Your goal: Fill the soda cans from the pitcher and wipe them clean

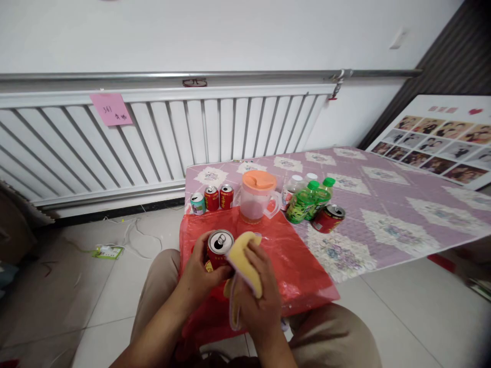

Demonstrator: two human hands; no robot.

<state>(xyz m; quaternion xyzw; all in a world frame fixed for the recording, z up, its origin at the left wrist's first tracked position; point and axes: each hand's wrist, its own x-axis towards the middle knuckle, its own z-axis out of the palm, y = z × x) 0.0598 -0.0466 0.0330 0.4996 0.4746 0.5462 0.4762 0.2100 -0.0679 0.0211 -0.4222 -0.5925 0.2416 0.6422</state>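
My left hand [201, 276] is wrapped round an opened red drink can [219, 250], which it holds upright above the red plastic sheet [299, 266]. In my right hand [261, 296] is a folded yellow cloth [245, 260], its edge against or very near the can's right side; exact contact is hard to tell. Just beyond stands a clear plastic pitcher [251, 202] with an orange lid. To its left are a small teal can [198, 204] and two red cans [211, 199], all opened.
Green-capped bottles [303, 202] stand right of the pitcher, with white-capped bottles [292, 190] behind. Beside them a red can [328, 219] leans on the floral tablecloth [345, 250]. A white radiator [172, 133] lines the wall. A power strip [107, 252] lies on the floor at left.
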